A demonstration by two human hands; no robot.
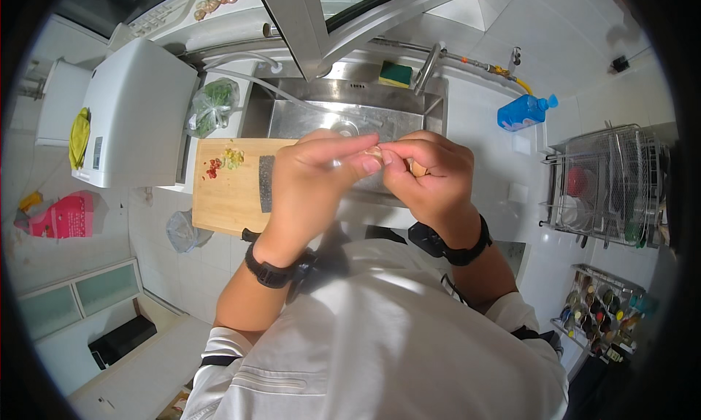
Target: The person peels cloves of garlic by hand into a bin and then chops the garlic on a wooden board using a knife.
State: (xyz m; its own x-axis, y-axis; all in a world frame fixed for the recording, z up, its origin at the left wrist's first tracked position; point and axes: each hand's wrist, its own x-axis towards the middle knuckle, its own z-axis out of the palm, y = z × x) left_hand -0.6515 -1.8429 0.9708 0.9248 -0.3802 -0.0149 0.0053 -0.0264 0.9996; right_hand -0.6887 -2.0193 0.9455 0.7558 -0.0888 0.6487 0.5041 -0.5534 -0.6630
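My left hand (317, 179) and my right hand (432, 173) meet at the fingertips above the front of the steel sink (350, 111). Pinched between them is a small pale garlic clove (374, 152), held by both. A second tan piece, seemingly another clove (418, 169), sits in the curled fingers of my right hand. Left of the hands lies a wooden cutting board (224, 201) bearing chopped red pieces (212, 168) and chopped yellow-green pieces (233, 158). A dark speckled knife blade (266, 183) rests on the board, partly hidden behind my left hand.
A bag of green leaves (213, 107) lies behind the board. A sponge (395, 74) and a faucet (428, 69) stand at the sink's back edge. To the right are a blue bottle (520, 113) and a wire dish rack (602, 184). An open window frame (296, 26) juts overhead.
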